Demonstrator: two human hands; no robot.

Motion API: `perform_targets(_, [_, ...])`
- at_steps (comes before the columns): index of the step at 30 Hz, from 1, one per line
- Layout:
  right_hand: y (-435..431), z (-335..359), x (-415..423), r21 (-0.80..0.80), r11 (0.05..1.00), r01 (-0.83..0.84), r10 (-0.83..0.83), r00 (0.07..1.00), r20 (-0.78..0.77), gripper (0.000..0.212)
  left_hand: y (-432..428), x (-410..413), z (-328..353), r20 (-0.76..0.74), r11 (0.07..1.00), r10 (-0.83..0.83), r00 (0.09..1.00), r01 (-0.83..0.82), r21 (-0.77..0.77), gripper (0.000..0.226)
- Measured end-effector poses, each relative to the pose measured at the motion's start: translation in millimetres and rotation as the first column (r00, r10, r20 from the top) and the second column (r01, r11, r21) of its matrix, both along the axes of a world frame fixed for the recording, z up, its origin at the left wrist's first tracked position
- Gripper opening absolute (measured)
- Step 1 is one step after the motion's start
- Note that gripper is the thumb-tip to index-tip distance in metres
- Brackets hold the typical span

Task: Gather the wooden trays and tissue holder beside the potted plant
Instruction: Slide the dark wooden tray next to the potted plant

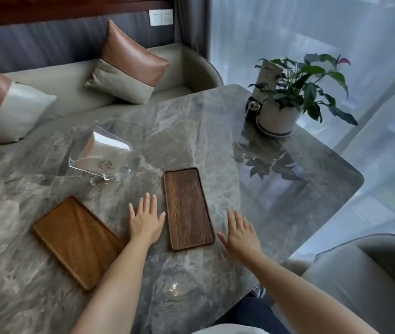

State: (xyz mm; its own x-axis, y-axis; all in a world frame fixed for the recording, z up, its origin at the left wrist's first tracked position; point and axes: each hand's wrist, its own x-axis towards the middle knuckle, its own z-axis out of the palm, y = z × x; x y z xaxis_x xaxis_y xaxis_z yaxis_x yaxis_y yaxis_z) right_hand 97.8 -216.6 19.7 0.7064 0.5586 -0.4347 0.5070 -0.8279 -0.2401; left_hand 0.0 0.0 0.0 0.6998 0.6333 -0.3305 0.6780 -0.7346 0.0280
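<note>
**Nothing gathered yet; both hands flank the dark tray**

Head view, the only one I have. My left hand lies flat on the table, fingers slightly spread and gripping nothing. My right hand is the same: palm down, fingers loosely fanned, empty. I cannot tell whether either palm presses the stone or hovers just over it.

The dark tray lies between the two hands. Its long left edge sits just beside my left thumb, its right edge near my right fingertips, and neither hand touches it as far as I can see. The light tray lies on the far side of my left wrist, partly under the forearm. The holder stands beyond my left fingertips, apart from them. The plant is well beyond my right fingertips, at the far corner.

I judge the task barely begun: all three pieces sit well apart from the plant, so all three moves are left.

Both trays are flat rectangles with rounded corners and a low rim, one walnut-brown, one honey-coloured. The holder is clear plastic with white tissues inside.
</note>
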Motion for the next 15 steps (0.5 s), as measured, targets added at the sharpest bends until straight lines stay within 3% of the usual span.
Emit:
perform_targets(4, [3,1,-1,0.046,0.998,0.052,-0.051,0.999,-0.015,0.062,14,24,9,0.001,0.999,0.016,1.000,-0.016,0.036,0.062])
perform_targets(7, [9,0,-2,0.130,0.964,0.232,-0.201,0.955,-0.219,0.055,19,41,14,-0.014,0.997,-0.001,1.000,0.002,0.072,0.059])
perform_targets(9, [11,-1,-2,0.178,0.890,0.421,-0.324,0.856,-0.403,0.051,23,52,18,-0.043,0.995,-0.002,0.999,0.006,0.095,0.054])
perform_targets(12, [12,-3,-3,0.149,0.816,0.558,-0.398,0.731,-0.555,0.048,30,70,21,-0.059,0.998,0.011,0.998,-0.007,0.058,0.050])
perform_targets(15, [14,-2,-1,0.072,0.710,0.700,-0.456,0.535,-0.711,0.034,40,87,19,-0.067,0.999,0.017,0.998,-0.014,0.043,0.053])
